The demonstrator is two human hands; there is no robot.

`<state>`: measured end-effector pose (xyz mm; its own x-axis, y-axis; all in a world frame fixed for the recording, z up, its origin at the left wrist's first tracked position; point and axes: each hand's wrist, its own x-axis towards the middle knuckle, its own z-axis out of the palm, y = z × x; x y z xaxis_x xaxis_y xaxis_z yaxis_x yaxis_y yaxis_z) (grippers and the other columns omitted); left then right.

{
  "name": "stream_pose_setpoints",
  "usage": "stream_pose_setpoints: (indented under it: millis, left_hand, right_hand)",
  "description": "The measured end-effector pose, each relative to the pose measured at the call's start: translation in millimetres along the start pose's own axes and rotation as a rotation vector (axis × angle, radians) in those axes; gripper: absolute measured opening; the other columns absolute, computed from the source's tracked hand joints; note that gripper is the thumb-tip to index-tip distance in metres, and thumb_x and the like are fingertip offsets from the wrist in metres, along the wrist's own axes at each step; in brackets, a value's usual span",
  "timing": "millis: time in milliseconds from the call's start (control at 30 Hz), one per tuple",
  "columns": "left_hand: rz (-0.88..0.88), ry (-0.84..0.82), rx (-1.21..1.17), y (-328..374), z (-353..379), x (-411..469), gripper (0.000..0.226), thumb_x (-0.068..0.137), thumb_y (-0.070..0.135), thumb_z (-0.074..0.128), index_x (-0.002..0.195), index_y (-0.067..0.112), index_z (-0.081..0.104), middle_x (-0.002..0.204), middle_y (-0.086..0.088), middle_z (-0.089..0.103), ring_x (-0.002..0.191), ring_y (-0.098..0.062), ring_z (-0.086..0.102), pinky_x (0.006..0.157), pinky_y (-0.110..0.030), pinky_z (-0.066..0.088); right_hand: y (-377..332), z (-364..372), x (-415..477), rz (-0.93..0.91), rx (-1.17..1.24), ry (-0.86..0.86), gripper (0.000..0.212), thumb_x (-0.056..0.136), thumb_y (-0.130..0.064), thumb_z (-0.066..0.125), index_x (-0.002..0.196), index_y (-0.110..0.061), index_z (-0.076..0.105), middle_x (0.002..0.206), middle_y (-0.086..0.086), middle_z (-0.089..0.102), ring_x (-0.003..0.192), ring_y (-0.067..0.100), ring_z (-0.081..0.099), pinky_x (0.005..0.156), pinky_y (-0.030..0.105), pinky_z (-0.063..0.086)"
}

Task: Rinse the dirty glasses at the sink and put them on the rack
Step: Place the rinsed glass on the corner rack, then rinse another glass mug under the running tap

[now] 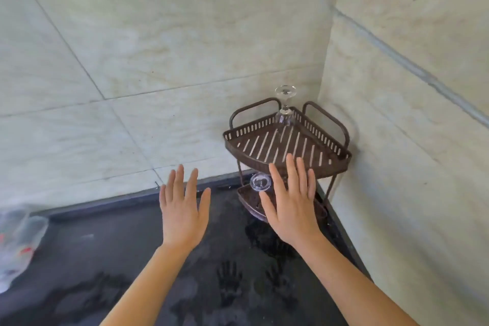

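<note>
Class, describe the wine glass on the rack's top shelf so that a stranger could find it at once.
Find the brown two-tier corner rack where the tiled walls meet. On its upper shelf, at the back corner, stands a clear stemmed glass, upside down with its foot topmost. The other glass sits on the lower shelf.

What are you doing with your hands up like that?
Both hands, left and right, are open and empty, held flat in front of the corner rack. One stemmed glass stands upside down on the top shelf, and another glass sits upside down on the lower shelf. Wet handprints mark the dark counter.
</note>
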<state>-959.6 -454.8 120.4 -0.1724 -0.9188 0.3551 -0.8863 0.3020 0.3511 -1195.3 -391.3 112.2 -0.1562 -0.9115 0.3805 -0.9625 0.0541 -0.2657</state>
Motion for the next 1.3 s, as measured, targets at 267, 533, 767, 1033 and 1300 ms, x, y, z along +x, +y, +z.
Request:
stream_pose_setpoints:
  millis: [267,533,767,1033,1300]
  left_hand:
    - [-0.463,-0.108,0.311,-116.7,-75.2,-190.2,0.062,0.100,0.050,0.034,0.149,0.013,0.046,0.161,-0.019,0.030,0.149,-0.040,0.026,0.116,-0.063,0.027]
    - [-0.801,0.049,0.453,-192.8,-197.0,-333.2,0.060,0.103,0.049,0.039,0.154,0.018,0.038,0.165,-0.016,0.022,0.154,-0.035,0.014,0.122,-0.059,0.016]
    - [-0.980,0.158,0.493,-292.1,-309.1,-488.6,0.067,0.098,0.056,0.029,0.152,0.017,0.042,0.161,-0.019,0.031,0.151,-0.038,0.022,0.119,-0.060,0.022]
    - [-1.136,0.209,0.520,-377.5,-409.8,-639.9,0.068,0.096,0.054,0.031,0.150,0.015,0.044,0.159,-0.021,0.033,0.148,-0.042,0.027,0.113,-0.064,0.031]
    - [-1.268,0.210,0.414,-448.2,-419.3,-699.8,0.072,0.096,0.056,0.030,0.151,0.012,0.041,0.158,-0.022,0.034,0.147,-0.040,0.028,0.112,-0.061,0.036]
  right_hand:
    - [-131.2,105.0,-93.8,-0.382,0.158,-0.439,0.074,0.104,-0.061,0.029,0.162,-0.015,0.024,0.170,0.019,0.001,0.157,0.037,0.004,0.126,0.055,0.014]
    - [-301.7,101.7,-149.5,-0.732,0.270,-0.537,0.072,0.104,-0.059,0.025,0.162,-0.017,0.020,0.170,0.017,-0.002,0.157,0.035,-0.002,0.127,0.054,0.010]
    - [-495.2,95.6,-243.4,-0.930,0.300,-0.493,0.075,0.101,-0.059,0.026,0.162,-0.015,0.023,0.170,0.019,0.003,0.157,0.036,0.002,0.126,0.054,0.011]
    - [-675.1,89.5,-368.0,-1.071,0.336,-0.599,0.078,0.103,-0.059,0.033,0.164,-0.019,0.007,0.170,0.014,-0.010,0.158,0.031,-0.005,0.128,0.046,0.008]
    - [-768.0,121.5,-406.5,-1.135,0.270,-0.700,0.078,0.103,-0.055,0.036,0.163,-0.021,-0.002,0.169,0.013,-0.015,0.157,0.031,-0.008,0.126,0.042,0.004]
